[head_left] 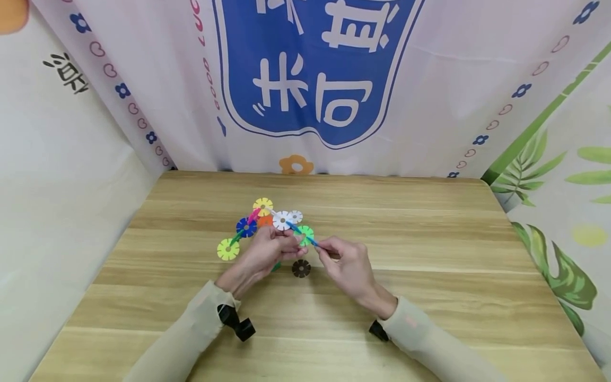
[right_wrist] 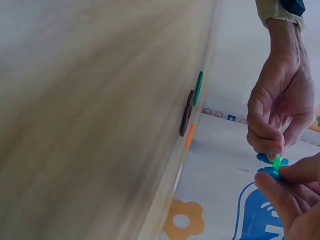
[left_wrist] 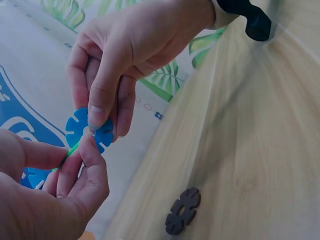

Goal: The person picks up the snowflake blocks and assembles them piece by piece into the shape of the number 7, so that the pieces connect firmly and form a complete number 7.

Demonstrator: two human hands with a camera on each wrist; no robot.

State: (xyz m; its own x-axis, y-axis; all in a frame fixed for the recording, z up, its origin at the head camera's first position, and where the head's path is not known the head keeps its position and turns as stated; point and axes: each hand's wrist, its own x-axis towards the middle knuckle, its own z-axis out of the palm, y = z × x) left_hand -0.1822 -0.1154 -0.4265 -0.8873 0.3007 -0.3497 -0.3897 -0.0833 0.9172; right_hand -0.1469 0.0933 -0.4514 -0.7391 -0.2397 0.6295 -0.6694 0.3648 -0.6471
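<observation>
Currently, the right hand (head_left: 350, 268) has its thumb and fingers clamped on a blue, round, notched plastic disc (left_wrist: 76, 126) with a central hole. The left hand (head_left: 267, 252) is clamped, thumb against fingers, on a bright green notched plastic disc (head_left: 305, 232). The two discs meet edge to face between the fingertips of both hands; whether the slots are fully engaged cannot be told.

From the left hand, a chain of interlocked multicoloured plastic discs (head_left: 246, 227) extends beyond the knuckles and round to the left. Outward from the bright green disc, it shows a second blue disc, a white disc (head_left: 281, 221), a white disc seen edge-on, a yellow disc (head_left: 263, 206), a pink disc, a dark blue disc, a dark green disc and, at the end left of the left hand, a yellow-green disc (head_left: 228, 249).

Loose discs lie on the wood-grain tabletop (head_left: 429, 239): a dark brown disc (head_left: 301, 268) between the hands on their near side, a green disc (head_left: 276, 267) partly hidden under the left hand, an orange disc (head_left: 265, 220) just beyond that hand, and a small white disc (head_left: 297, 216) farther out. Beyond both hands hangs a white printed fabric (head_left: 444, 106).
</observation>
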